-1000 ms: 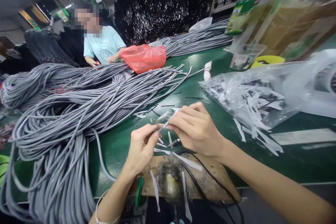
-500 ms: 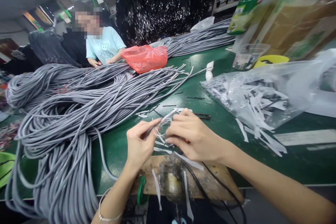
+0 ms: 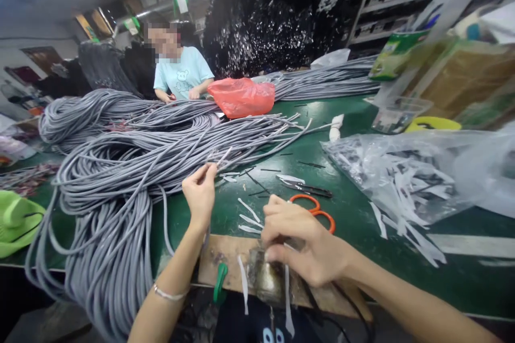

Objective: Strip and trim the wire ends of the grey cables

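Observation:
My left hand (image 3: 200,193) is raised over the green table (image 3: 354,214), pinching the stripped end of a grey cable (image 3: 217,159) with thin wires fanned out at its tip. My right hand (image 3: 300,246) is lower, fingers bent down on the wooden board (image 3: 225,257) at the table's near edge, touching a shiny lump with white strips hanging from it; what it grips is hidden. Orange-handled scissors (image 3: 311,201) lie just beyond my right hand. A big heap of grey cables (image 3: 120,171) fills the left side.
A clear plastic bag of white scraps (image 3: 406,177) lies at right. A red bag (image 3: 243,97) and a white roll (image 3: 336,126) sit farther back. A person in a light blue shirt (image 3: 183,72) works across the table. A green hat (image 3: 16,220) is at far left.
My hands have parted: the left lifted away with the cable end, the right dropped to the wooden board. The scissors now lie uncovered on the table. The view shifted right.

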A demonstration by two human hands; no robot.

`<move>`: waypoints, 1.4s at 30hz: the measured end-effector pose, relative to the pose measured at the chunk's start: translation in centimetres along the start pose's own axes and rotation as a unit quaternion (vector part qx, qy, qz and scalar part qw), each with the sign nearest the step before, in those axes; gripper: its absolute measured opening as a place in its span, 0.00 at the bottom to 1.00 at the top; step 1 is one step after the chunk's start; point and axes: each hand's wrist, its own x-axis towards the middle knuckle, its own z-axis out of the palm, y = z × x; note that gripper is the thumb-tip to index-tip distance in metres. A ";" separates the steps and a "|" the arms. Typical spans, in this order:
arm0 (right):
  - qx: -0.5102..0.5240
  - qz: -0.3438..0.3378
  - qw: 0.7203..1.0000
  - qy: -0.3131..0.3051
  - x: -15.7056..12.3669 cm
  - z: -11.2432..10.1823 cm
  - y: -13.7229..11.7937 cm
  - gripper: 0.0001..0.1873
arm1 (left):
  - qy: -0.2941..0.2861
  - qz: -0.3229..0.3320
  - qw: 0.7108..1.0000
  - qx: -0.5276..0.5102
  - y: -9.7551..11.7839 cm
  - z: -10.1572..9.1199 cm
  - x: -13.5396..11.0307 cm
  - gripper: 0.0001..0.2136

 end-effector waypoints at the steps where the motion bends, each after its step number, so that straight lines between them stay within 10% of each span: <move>1: -0.004 0.039 0.999 0.032 0.0 0.2 0.2 0.17 | -0.013 -0.016 1.000 -0.012 -0.1 0.0 0.2 0.09; 8: 0.036 0.300 0.924 0.234 0.7 1.4 3.4 0.34 | -0.149 -0.042 0.984 -0.087 0.8 1.4 -2.9 0.10; 15: 0.101 0.280 0.927 0.230 1.0 1.7 3.1 0.13 | -0.176 -0.102 0.972 -0.114 0.6 1.8 -3.7 0.16; 29: -0.018 0.293 0.921 0.255 1.0 1.3 2.5 0.11 | -0.247 -0.076 0.954 -0.154 0.6 1.7 -4.0 0.16; 42: 0.119 0.347 0.887 0.281 1.3 0.6 3.5 0.13 | -0.258 -0.088 0.947 -0.171 0.4 1.5 -3.9 0.15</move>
